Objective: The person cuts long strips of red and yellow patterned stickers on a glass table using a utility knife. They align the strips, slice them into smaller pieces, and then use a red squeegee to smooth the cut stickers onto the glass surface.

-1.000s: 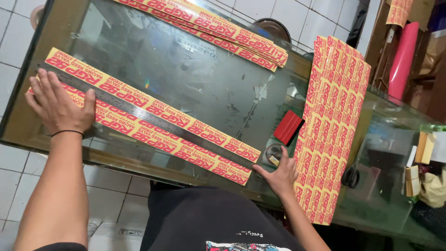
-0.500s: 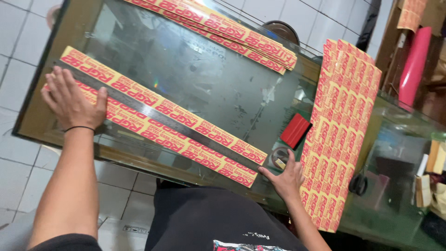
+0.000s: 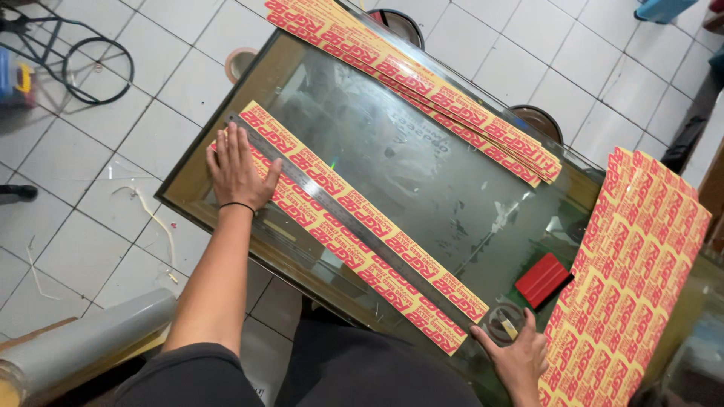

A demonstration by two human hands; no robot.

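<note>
— Glass is what everything lies on: the glass tabletop carries a long yellow-and-red sticker strip with a steel ruler laid along its length, both running from the far left corner toward the near edge.

— And the hands, in this one head view?

— The left hand lies flat, fingers spread wide, pressing the far end of the ruler and strip. The right hand rests by the near end, fingers loosely open around a small tape roll, holding nothing that I can see.

— What might go wrong?

— My guess: the ruler is pinned at only one end. On smooth glass the free near end could swing, so its edge would run off the line between the printed rows. The strip beneath could creep too.

— Anything nearby at risk?

— A red squeegee sits just beside the right hand, and a wide printed sheet hangs past the table's edge; an elbow could drag it off. More cut strips lie stacked on the far side, well apart.
</note>
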